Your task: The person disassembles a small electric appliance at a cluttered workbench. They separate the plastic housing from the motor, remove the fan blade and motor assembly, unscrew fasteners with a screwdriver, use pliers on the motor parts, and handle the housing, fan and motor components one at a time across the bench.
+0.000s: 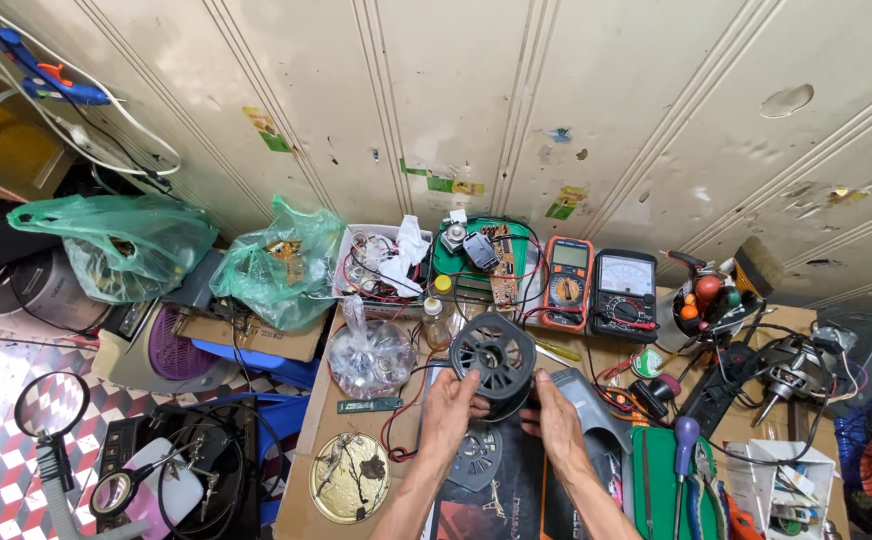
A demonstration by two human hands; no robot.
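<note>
Both hands meet at the middle of a crowded cardboard-covered bench, seen from above. Left hand [448, 408] grips the lower left side of a black round motor housing [494, 357], fingers curled onto its rim. Right hand [557, 418] cups the lower right side, fingers wrapped underneath. Between them the housing is tipped up on edge, its vented face turned toward the viewer, probably so the spoked openings and central hub can be looked into. It appears to be hard moulded plastic, drum-shaped, with radial ribs.

Directly below the hands lies a dark printed mat [501, 490]. Just left of the left hand, red and black wires [401, 420] loop across the bench, and lower left sits a shallow gold-coloured metal dish [349, 477] holding dark scraps. Above and left of the left hand is a knotted clear plastic bag [369, 357] of small shiny parts.

Above the right hand, leaning near the pale ribbed wall, stand two handheld meters: an orange-cased digital meter [567, 283] and a black analogue meter [624, 294], upright so their faces are readable. Right of the right hand lies a green tool case [656, 480] beside a purple-handled screwdriver [686, 440]. Farther right rests a bare metal motor [796, 370] with wiring.
</note>
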